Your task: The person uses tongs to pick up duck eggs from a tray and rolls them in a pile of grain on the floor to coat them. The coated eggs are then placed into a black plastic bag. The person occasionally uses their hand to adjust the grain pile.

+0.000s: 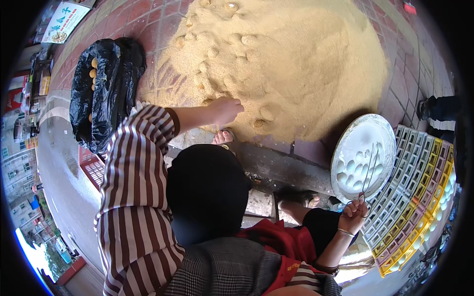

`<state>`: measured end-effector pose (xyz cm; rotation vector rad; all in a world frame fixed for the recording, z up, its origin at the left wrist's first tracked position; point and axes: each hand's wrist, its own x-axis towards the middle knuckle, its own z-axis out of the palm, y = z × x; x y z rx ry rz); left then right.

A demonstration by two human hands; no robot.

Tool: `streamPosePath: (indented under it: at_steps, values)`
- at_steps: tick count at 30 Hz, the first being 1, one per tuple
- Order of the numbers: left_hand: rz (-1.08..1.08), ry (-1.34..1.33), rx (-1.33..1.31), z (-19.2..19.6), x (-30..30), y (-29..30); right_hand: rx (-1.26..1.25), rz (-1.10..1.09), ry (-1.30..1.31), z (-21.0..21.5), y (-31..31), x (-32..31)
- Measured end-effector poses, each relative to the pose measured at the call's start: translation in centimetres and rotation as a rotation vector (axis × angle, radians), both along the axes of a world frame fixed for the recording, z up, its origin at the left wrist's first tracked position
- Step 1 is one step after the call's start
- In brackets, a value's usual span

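My left hand (227,109) is curled over the near edge of a wide heap of tan husks (306,64). Its fingers are closed, and whatever may be inside them is hidden. Round husk-covered lumps (266,113) lie in the heap beside and beyond it. At the right, my right hand (353,216) grips the handle end of long thin metal tongs (370,170). The tongs reach over a round basin (339,143) coated with whitish paste. Several pale bluish eggs (350,166) sit in the basin, close to the tongs' arms.
A container lined with black plastic (129,69) at the left holds several tan balls (93,73). Stacked grey, pink and yellow crates (405,182) with pale eggs stand right of the basin. A stone curb (296,167) runs below the heap. Another person's dark-clad leg (442,108) shows far right.
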<state>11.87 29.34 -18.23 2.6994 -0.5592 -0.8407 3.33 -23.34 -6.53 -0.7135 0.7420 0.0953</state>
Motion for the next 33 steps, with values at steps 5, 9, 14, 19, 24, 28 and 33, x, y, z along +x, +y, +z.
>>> streamPosePath:
  at_steps: [5, 9, 14, 19, 24, 28, 33]
  values:
    - [0.417, -0.103, -0.276, -7.0, -4.9, -2.8, -0.074, -0.019, 0.029, -0.3, 0.0, 0.1]
    - [0.343, -0.220, -0.100, -9.2, -6.2, -4.0, -0.168, -0.009, 0.072, -0.4, -0.1, 0.0]
    - [0.402, -0.052, 0.053, -8.8, -4.9, -4.8, -0.139, 0.014, 0.027, -0.4, -0.4, -0.4]
    - [0.693, 0.219, 0.043, -8.7, -1.9, -5.0, -0.147, -0.013, 0.060, -0.7, -1.0, -0.7]
    - [0.855, 0.245, 0.135, -10.1, 0.3, -4.2, -0.117, -0.030, 0.051, -0.8, -1.4, -0.7]
    - [1.029, 0.219, 0.275, -11.2, 2.7, -1.0, -0.142, 0.012, 0.050, -0.8, -1.4, -0.7]
    - [0.858, 0.450, 0.252, -12.4, 5.7, 5.7, -0.182, -0.008, 0.076, -0.9, -1.2, -0.3]
